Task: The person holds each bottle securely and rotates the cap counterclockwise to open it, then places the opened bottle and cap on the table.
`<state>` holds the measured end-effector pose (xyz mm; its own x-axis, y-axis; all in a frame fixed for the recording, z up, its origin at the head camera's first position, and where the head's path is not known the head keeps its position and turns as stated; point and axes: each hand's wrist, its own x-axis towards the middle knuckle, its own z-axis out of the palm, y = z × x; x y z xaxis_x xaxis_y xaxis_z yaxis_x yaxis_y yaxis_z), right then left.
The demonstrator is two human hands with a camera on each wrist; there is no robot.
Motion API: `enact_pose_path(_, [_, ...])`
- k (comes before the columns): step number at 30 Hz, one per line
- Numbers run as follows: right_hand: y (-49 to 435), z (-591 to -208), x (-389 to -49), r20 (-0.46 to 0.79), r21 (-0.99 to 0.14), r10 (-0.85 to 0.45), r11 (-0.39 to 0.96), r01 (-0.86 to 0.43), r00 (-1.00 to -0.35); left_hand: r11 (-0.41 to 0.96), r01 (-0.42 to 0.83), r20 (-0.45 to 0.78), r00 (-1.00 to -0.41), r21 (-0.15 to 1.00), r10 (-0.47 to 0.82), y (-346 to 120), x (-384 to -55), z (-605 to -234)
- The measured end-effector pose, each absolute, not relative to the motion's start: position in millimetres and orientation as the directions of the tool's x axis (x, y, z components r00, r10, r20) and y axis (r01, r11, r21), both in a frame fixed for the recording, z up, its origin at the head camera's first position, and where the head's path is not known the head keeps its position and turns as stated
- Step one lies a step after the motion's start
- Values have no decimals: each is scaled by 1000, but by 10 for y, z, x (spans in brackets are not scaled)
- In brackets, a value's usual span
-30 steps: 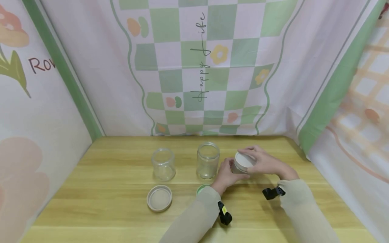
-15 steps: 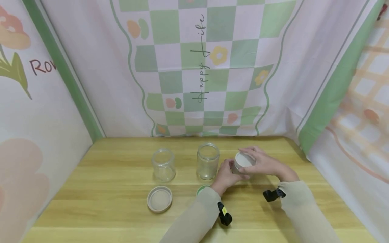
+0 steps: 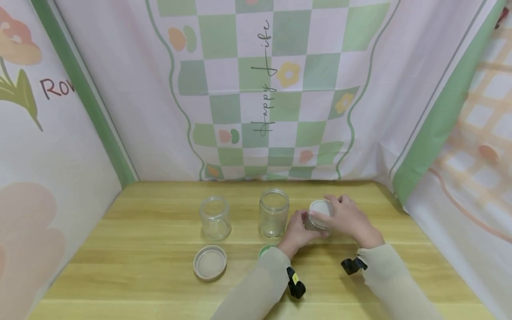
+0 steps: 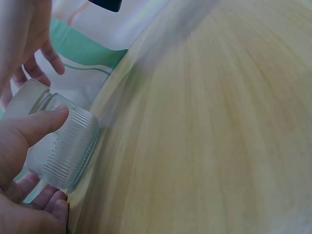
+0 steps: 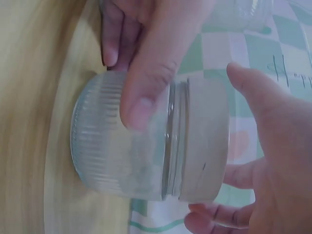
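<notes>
My left hand point(image 3: 298, 234) grips a ribbed clear glass jar point(image 5: 109, 156) round its body, thumb on the near side and fingers behind. The jar stands on the table with a white lid point(image 5: 205, 141) on its mouth. My right hand point(image 3: 352, 222) is spread loosely about the lid. In the right wrist view its thumb stands off the lid's top edge, and its fingers lie beyond the far rim. Whether those fingertips touch the lid is hard to tell. From the left wrist view the right fingers point(image 4: 52, 57) show a gap above the lid.
Two open glass jars, a taller jar point(image 3: 274, 213) and a shorter jar point(image 3: 215, 218), stand left of my hands. A beige lid point(image 3: 210, 262) lies inside up on the wooden table point(image 3: 132, 249). My left sleeve partly hides a green-rimmed lid point(image 3: 265, 249). Curtains border the table.
My right hand has loosened from the lid and turned, its wrist shifting slightly left and nearer me. The left hand and jar have stayed in place.
</notes>
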<state>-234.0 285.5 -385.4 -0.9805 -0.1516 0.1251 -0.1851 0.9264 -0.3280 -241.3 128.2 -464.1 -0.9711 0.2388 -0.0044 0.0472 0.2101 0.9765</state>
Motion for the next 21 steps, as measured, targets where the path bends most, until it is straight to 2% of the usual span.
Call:
enact_pose_path(8, [2787, -3868, -2305, 152, -286, -159, 938, -197, -975, 228, 47, -6, -974, 972, 225, 1294, -2429, -4665])
enact_pose_path(21, [2814, -3861, -2287, 182, -294, -247, 910, -292, -952, 256, 69, 10, -974, 964, 225, 1287, -2419, -4638])
